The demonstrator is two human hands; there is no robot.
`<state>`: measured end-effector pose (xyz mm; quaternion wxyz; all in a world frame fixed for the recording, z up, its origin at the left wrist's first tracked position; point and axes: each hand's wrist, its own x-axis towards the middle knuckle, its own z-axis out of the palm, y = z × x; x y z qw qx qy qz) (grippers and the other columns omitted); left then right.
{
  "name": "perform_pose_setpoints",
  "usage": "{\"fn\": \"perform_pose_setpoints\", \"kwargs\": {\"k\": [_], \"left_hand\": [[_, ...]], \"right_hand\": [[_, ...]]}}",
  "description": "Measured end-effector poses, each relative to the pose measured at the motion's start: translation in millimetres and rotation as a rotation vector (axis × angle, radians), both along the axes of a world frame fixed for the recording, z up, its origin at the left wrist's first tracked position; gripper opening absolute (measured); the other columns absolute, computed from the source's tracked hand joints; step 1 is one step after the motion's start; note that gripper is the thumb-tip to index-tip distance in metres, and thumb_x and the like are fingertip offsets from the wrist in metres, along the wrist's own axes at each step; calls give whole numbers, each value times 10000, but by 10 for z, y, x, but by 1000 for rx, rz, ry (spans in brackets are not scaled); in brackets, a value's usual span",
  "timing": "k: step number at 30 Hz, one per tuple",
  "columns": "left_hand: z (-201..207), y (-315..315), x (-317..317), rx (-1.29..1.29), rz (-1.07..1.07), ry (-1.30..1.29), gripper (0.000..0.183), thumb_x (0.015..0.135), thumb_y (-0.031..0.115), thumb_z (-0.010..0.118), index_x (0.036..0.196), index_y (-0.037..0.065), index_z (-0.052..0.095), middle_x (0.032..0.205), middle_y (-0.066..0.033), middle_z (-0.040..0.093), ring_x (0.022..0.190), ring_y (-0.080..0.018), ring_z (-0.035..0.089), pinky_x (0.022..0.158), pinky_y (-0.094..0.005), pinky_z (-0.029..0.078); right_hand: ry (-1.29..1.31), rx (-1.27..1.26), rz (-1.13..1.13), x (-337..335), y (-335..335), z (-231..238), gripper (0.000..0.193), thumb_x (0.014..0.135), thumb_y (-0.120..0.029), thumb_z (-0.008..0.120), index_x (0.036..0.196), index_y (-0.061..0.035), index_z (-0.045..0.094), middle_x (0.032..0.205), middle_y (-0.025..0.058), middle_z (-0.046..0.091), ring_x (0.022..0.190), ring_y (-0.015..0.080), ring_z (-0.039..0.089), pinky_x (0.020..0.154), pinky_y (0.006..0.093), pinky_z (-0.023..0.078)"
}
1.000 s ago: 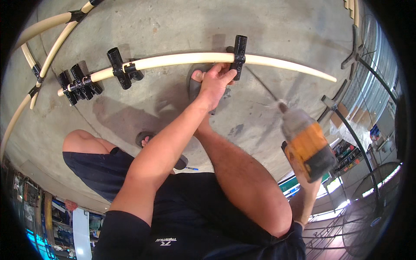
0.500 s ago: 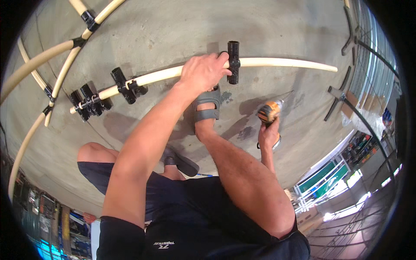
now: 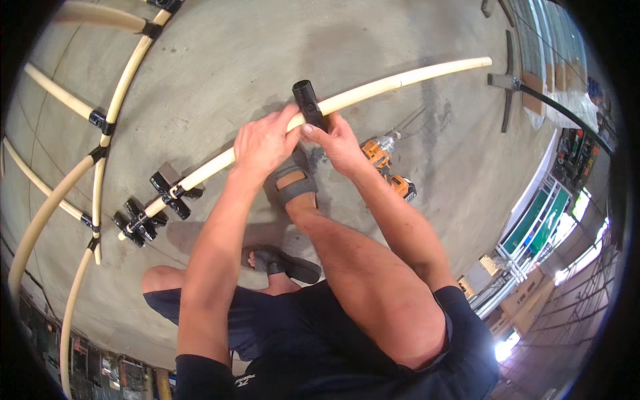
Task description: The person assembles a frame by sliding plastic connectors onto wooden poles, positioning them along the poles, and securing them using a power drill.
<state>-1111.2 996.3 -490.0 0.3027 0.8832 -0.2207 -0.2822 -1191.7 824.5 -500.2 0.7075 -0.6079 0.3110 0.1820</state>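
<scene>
A long cream pipe [image 3: 413,77] runs aslant in front of me, its far right end raised in the picture. My left hand [image 3: 265,145] is closed around it, left of a black pipe joint [image 3: 307,101] fitted on the pipe. My right hand [image 3: 341,145] grips that joint from below, thumb in front and fingers partly hidden behind. More black joints [image 3: 171,195] sit along the lower left stretch of the pipe. An orange and black cordless drill [image 3: 381,155] lies on the floor beside my right forearm.
A frame of cream pipes [image 3: 127,80] with black joints stands at the left. My sandalled foot [image 3: 293,183] is just below the pipe. At the right are a dark metal stand [image 3: 503,81] and plastic-wrapped sheets [image 3: 543,67]. A green-panelled rack [image 3: 537,217] stands farther back.
My right hand has let go of the drill, now on the floor, and taken hold of the black joint. The pipe has turned, its left end now nearer me. My view has shifted too.
</scene>
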Motion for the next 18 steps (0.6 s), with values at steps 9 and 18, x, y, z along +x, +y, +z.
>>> {"fn": "perform_pose_setpoints", "kwargs": {"k": [9,18], "left_hand": [[167,-114,73,-60,9,-154,337,925,414,674,1149,166,630,873,-93,699,781,-332,706,664,-485,549],[160,-235,85,-115,69,-236,252,893,247,713,1067,95,614,910,-119,646,833,-370,676,700,-501,548]], "right_hand": [[-155,-418,-283,152,26,279,640,918,-152,752,1429,28,411,1021,83,661,851,153,621,703,304,514],[-494,-1425,358,236,-197,806,750,700,-248,856,1385,-174,560,1477,178,445,1403,388,381,1130,632,278]]}}
